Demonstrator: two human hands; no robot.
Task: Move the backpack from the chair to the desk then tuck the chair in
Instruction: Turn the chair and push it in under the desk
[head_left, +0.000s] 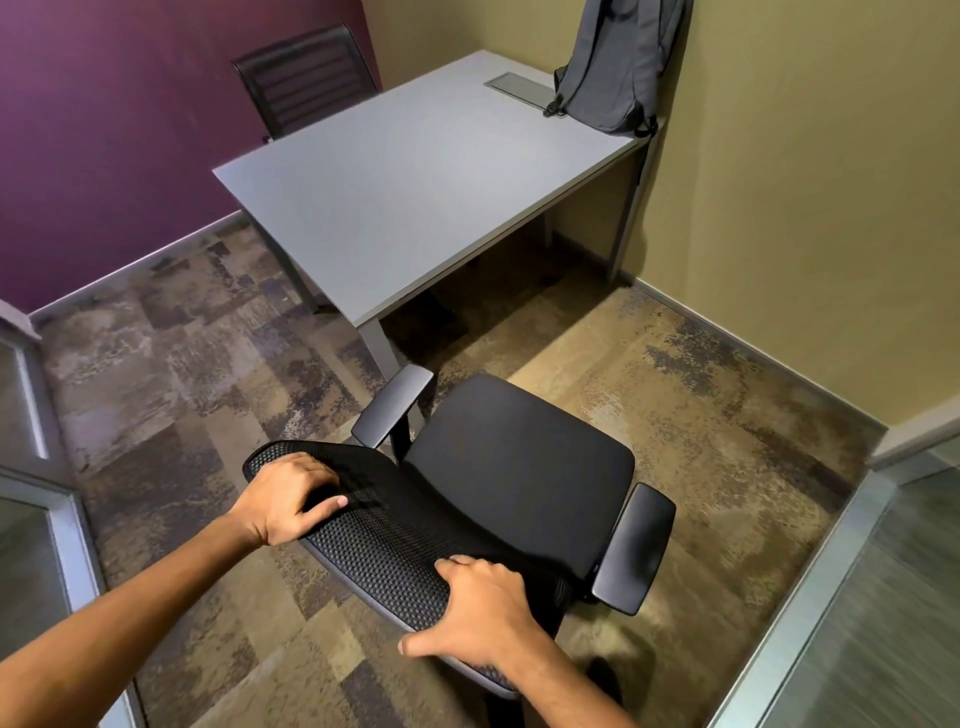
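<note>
A grey backpack (618, 62) stands upright on the far right corner of the grey desk (395, 197), leaning against the yellow wall. A black office chair (519, 478) with a mesh backrest and two armrests stands on the carpet in front of the desk, apart from it, its seat bare. My left hand (291, 499) grips the top left of the mesh backrest. My right hand (478, 608) grips the backrest's top edge further right, fingers curled over it.
A second black chair (306, 78) stands at the desk's far side by the purple wall. A metal cable hatch (514, 85) is set in the desk top near the backpack. Glass partitions with metal frames (810, 597) flank both sides. Patterned carpet lies between chair and desk.
</note>
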